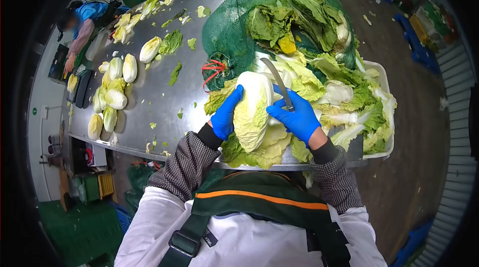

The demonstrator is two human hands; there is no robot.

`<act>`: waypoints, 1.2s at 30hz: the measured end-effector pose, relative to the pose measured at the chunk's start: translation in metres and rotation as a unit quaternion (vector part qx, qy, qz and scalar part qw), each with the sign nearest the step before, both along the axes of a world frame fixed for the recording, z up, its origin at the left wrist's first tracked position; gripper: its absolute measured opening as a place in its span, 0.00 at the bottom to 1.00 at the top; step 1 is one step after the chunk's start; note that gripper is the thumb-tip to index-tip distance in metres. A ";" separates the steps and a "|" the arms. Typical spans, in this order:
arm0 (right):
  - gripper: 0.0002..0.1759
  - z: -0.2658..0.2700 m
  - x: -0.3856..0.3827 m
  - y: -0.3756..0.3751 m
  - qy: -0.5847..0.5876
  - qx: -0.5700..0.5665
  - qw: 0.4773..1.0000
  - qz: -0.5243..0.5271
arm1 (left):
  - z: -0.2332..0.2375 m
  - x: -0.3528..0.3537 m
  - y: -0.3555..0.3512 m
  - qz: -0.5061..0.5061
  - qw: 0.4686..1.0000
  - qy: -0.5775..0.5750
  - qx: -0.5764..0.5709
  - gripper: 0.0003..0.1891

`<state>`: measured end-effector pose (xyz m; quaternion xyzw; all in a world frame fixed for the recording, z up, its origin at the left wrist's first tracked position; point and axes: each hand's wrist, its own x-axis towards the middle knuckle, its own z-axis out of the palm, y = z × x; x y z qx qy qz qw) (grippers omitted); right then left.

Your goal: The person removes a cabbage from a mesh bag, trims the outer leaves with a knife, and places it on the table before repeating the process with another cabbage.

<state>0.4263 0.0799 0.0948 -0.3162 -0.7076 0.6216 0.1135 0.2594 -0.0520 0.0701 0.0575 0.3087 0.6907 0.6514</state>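
Observation:
A pale napa cabbage (pixel 253 110) is held up between my two blue-gloved hands over the steel table. My left hand (pixel 227 112) grips its left side, fingers wrapped round it. In my right hand (pixel 298 116) is a knife (pixel 277 81) with a curved blade, which points up and to the left beside the cabbage's upper right edge. Loose cabbage leaves (pixel 264 154) lie beneath and around my hands. Just behind, a green mesh sack (pixel 224 27) with a red tie (pixel 214 71) is spread open with dark outer leaves (pixel 294 17) on it.
Several trimmed cabbages (pixel 116 98) lie at the left of the steel table (pixel 164 95). A white tub (pixel 386 147) heaped with leaves stands at the right edge. At the far left a person in blue (pixel 90 15) reaches toward the table. Blue pallets (pixel 416 42) lie on the floor at right.

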 end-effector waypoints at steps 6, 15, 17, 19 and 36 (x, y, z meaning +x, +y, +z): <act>0.32 -0.002 -0.006 -0.006 0.010 0.047 0.999 -0.010 | 0.000 0.006 0.002 0.006 0.999 0.026 -0.017 0.28; 0.42 -0.023 0.022 0.014 -0.178 0.263 0.947 -0.043 | -0.009 0.001 0.013 0.025 0.996 0.082 -0.031 0.28; 0.44 0.011 0.013 0.003 -0.086 0.179 0.980 -0.015 | -0.013 0.007 0.016 0.032 0.979 0.203 -0.018 0.28; 0.43 0.019 0.006 -0.004 -0.056 0.166 0.985 -0.008 | -0.009 0.016 0.022 0.043 0.962 0.268 -0.021 0.28; 0.38 -0.030 0.002 0.006 -0.017 0.006 0.999 -0.042 | -0.014 0.014 0.030 -0.018 0.827 0.562 -0.019 0.28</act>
